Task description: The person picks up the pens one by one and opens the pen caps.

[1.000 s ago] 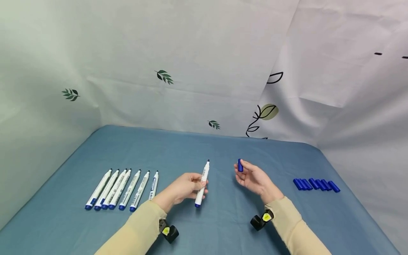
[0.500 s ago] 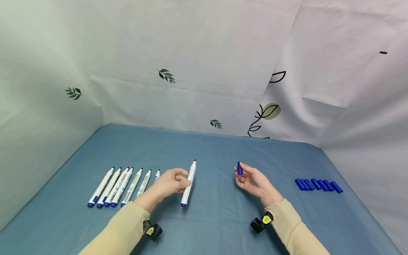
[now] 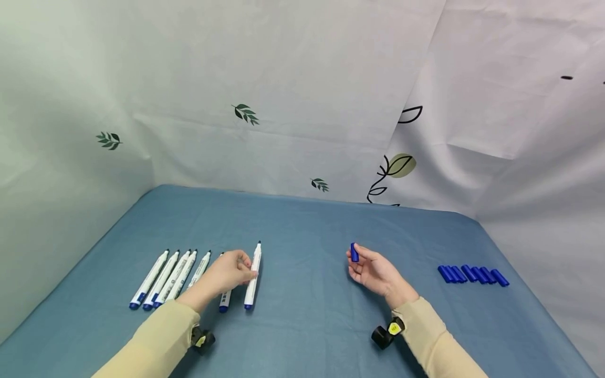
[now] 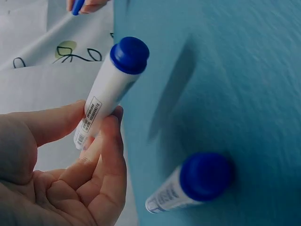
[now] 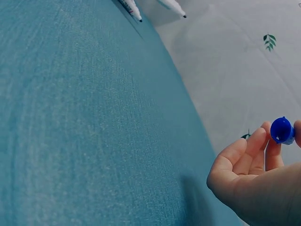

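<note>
My left hand (image 3: 227,274) pinches an uncapped white marker (image 3: 253,275) between thumb and fingers, its dark tip pointing away and its blue end toward me. In the left wrist view the marker (image 4: 101,89) casts a shadow on the cloth, apart from it. Just left of it another uncapped marker (image 3: 225,300) lies on the cloth, partly behind the hand. My right hand (image 3: 378,273) holds a blue marker cap (image 3: 354,252) between thumb and fingers, raised above the table. The right wrist view shows the hollow mouth of the cap (image 5: 282,130).
Several uncapped markers (image 3: 154,278) lie side by side at the left of the blue cloth-covered table (image 3: 302,331), some partly hidden by the left arm. A row of several blue caps (image 3: 472,274) lies at the right. A pale curtain (image 3: 283,152) hangs behind the table.
My left hand has carried the marker leftward, from the middle of the table to beside the row of markers. The right hand with the cap has stayed nearly still, sinking slightly.
</note>
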Available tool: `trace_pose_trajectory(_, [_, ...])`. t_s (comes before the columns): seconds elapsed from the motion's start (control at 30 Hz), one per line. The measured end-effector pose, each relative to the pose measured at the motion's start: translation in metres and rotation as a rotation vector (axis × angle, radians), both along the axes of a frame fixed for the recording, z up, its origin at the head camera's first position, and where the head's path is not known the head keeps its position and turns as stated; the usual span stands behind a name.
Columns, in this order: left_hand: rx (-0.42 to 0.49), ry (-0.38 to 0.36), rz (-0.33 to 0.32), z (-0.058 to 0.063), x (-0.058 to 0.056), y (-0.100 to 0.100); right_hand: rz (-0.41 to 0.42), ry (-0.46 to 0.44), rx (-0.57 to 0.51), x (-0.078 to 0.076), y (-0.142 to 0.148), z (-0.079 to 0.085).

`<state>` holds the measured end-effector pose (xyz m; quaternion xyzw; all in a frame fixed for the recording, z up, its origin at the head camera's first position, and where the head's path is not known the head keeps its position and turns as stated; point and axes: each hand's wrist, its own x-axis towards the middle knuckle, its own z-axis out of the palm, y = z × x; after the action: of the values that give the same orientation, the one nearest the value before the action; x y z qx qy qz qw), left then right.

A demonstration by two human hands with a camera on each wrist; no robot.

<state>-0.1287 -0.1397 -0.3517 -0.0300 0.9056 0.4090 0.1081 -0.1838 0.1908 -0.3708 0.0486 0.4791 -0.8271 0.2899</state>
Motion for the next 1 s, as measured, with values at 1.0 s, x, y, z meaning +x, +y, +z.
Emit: trace_pose_trajectory(1.0, [-0.279,0.132,0.011,-0.018,-0.004,0.009,-0.014,-0.006,0.02,0.001,0.0,-0.001])
